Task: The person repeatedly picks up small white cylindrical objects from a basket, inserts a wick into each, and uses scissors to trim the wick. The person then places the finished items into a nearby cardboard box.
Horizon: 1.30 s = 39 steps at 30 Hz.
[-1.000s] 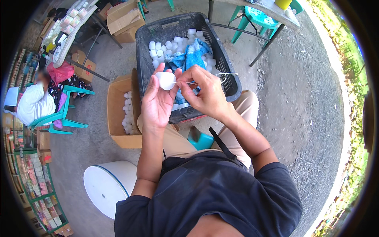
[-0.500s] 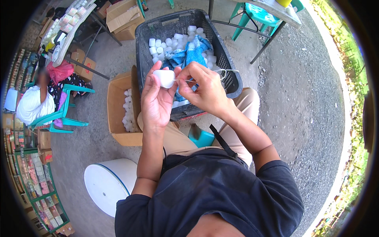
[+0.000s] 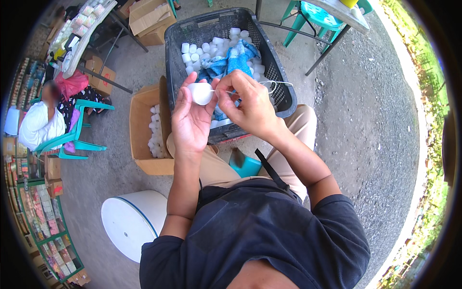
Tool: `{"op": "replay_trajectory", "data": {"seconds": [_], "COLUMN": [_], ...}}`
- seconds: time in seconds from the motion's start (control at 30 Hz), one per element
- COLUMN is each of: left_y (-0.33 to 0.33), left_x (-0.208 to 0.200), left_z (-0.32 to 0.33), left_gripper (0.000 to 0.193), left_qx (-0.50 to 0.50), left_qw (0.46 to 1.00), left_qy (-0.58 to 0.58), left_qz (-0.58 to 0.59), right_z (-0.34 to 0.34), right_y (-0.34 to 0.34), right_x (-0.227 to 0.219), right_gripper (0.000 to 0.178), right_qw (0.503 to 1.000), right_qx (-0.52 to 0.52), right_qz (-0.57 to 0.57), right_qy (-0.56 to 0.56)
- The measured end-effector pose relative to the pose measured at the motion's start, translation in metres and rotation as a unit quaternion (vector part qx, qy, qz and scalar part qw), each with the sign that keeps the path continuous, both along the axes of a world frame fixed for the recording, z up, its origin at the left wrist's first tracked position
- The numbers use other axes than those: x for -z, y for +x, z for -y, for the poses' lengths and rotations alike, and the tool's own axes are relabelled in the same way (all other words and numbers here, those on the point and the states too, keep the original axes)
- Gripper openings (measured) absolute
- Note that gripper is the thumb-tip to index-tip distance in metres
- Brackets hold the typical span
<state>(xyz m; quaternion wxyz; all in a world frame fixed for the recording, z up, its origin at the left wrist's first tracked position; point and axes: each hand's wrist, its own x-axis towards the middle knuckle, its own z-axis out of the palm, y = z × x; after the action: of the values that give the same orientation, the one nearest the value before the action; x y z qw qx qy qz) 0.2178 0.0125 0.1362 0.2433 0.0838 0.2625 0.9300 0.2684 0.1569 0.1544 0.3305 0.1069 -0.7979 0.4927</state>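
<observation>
Over the near edge of the crate, my left hand (image 3: 190, 120) is closed around a short white candle (image 3: 201, 94), palm up. A thin white strand comes out of the candle's right end. My right hand (image 3: 250, 103) pinches that strand, a white wick (image 3: 275, 83), between thumb and finger; its rest loops out past the knuckles to the right. Just beyond both hands is a black plastic crate (image 3: 284, 62), which holds many white candles (image 3: 216, 45) and a blue cloth (image 3: 236, 58).
An open cardboard box (image 3: 144, 166) with white candles stands left of the crate. A white tub (image 3: 127, 229) is at lower left. A person (image 3: 45, 120) sits in a green chair (image 3: 77, 139) at far left, beside a table. Another table (image 3: 332, 14) stands at upper right.
Both hands stay nearly in place with the candle and wick. My right hand has shifted very slightly upward and left; the view has moved a little.
</observation>
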Motion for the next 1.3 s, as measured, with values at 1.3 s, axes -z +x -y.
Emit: {"op": "replay_trajectory", "data": {"seconds": [1.3], "left_y": [-0.182], "left_x": [0.103], "left_z": [-0.048], "left_gripper": [0.016], "left_qx": [-0.085], "left_qw": [0.858], "left_qy": [-0.494], "left_qz": [-0.111], "right_z": [-0.364], "right_y": [-0.348], "right_x": [-0.025], "right_gripper": [0.055], "right_qw": [0.907], "right_qx": [0.291], "right_qz": [0.29], "right_qy": [0.096]}}
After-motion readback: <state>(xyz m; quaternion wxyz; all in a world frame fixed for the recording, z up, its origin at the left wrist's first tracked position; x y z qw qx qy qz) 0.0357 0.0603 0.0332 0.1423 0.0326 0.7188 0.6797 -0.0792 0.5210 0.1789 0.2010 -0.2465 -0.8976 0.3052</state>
